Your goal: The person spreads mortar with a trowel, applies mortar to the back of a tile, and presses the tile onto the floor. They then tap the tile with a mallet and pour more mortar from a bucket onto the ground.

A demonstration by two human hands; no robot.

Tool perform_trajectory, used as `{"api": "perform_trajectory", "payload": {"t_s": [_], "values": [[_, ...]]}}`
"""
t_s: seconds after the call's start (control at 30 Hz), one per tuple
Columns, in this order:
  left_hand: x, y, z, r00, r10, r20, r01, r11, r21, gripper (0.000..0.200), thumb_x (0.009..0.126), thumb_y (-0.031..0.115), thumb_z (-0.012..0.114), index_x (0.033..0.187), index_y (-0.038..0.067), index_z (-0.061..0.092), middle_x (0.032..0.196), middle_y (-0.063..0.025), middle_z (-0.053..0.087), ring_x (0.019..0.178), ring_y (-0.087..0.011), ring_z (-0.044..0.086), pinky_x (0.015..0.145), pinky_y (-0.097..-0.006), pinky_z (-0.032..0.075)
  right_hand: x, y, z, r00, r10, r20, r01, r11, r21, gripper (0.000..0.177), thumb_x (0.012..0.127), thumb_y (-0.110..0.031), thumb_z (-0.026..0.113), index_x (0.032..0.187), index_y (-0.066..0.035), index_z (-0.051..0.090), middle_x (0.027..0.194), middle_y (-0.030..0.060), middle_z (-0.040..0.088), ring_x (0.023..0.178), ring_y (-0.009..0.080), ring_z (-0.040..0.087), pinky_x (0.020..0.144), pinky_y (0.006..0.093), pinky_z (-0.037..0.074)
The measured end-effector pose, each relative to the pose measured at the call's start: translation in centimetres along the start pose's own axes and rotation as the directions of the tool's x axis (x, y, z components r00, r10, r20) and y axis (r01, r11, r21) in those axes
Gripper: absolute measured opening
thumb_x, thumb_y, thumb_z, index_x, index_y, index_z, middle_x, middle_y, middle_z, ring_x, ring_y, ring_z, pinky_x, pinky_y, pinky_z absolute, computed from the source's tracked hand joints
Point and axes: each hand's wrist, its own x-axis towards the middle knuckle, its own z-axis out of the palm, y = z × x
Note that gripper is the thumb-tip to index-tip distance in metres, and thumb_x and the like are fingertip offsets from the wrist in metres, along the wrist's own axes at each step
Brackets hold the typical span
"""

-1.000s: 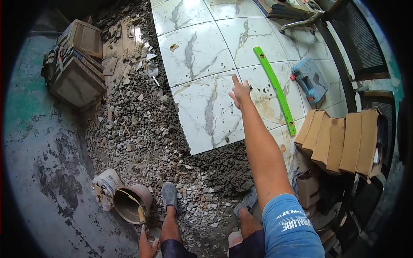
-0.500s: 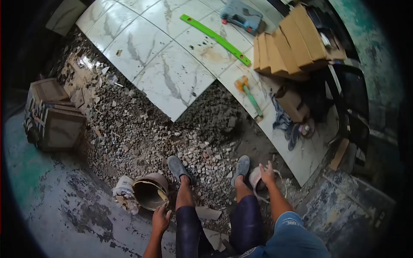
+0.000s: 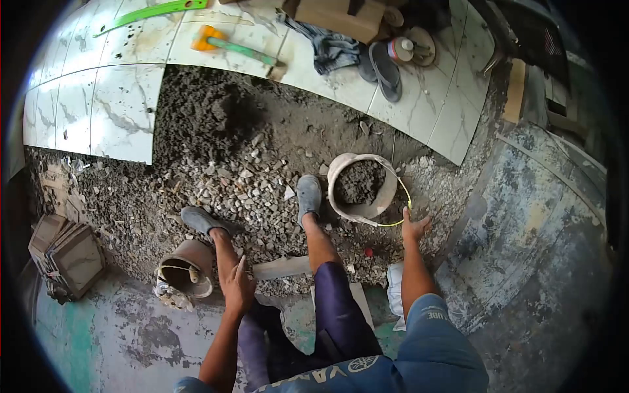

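My right hand (image 3: 415,229) is at the yellow wire handle (image 3: 410,195) of a pale bucket, with its fingers apart and not closed round the wire. One finger seems to touch the handle. This bucket (image 3: 337,203) stands on the rubble beside my foot, with dark wet mortar (image 3: 360,182) inside. My left hand (image 3: 237,286) is open and empty over my leg, its fingers extended. To its left a second bucket (image 3: 198,252) leans over, its mouth towards me; I cannot make out all of its inside.
Marbled floor tiles (image 3: 124,111) border a mortar heap (image 3: 203,111) and loose gravel (image 3: 236,180). On the tiles lie a mallet (image 3: 244,51), a green level (image 3: 154,11), a cloth (image 3: 327,46) and sandals (image 3: 386,72). Stacked tiles (image 3: 75,259) stand at far left.
My view has swung right. My left hand has come away from the tilted bucket's rim to over my leg. My right hand is now at the mortar bucket's handle.
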Motion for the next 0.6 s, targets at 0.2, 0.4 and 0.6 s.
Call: {"api": "perform_trajectory", "payload": {"t_s": [0.2, 0.4, 0.6], "values": [[1.5, 7.3, 3.7, 0.994, -0.074, 0.075, 0.079, 0.994, -0.073, 0.073, 0.078, 0.014, 0.071, 0.143, 0.009, 0.037, 0.118, -0.0250, 0.058, 0.109, -0.0402, 0.056, 0.095, -0.0424, 0.044, 0.1, -1.2, 1.3, 0.583, -0.333, 0.741, -0.611, 0.421, 0.670, 0.026, 0.092, -0.035, 0.063, 0.084, -0.013, 0.052, 0.063, -0.0044, 0.036, 0.053, 0.0097, 0.034, 0.051, 0.0283, 0.034], [0.5, 7.2, 2.5, 0.998, -0.060, -0.028, 0.057, 0.991, -0.125, 0.066, 0.082, 0.019, 0.069, 0.141, 0.009, 0.039, 0.114, -0.0242, 0.061, 0.103, -0.0373, 0.061, 0.090, -0.0416, 0.048, -7.3, -5.9, 2.2, 0.759, -0.308, 0.574, -0.234, 0.693, 0.682, 0.057, 0.090, -0.048, 0.060, 0.122, -0.002, 0.053, 0.110, 0.0092, 0.059, 0.097, 0.0202, 0.054, 0.078, 0.0356, 0.045], [1.3, -2.9, -0.2, 0.922, -0.342, -0.180, 0.195, 0.813, -0.548, 0.039, 0.088, 0.020, 0.066, 0.119, -0.002, 0.059, 0.104, -0.0135, 0.068, 0.097, -0.0193, 0.063, 0.088, -0.0326, 0.048, -22.3, -9.6, -7.5, 0.687, -0.423, 0.591, 0.020, 0.825, 0.565, 0.057, 0.092, -0.045, 0.057, 0.120, 0.004, 0.051, 0.110, 0.0166, 0.056, 0.100, 0.0251, 0.052, 0.086, 0.0378, 0.042]]}}
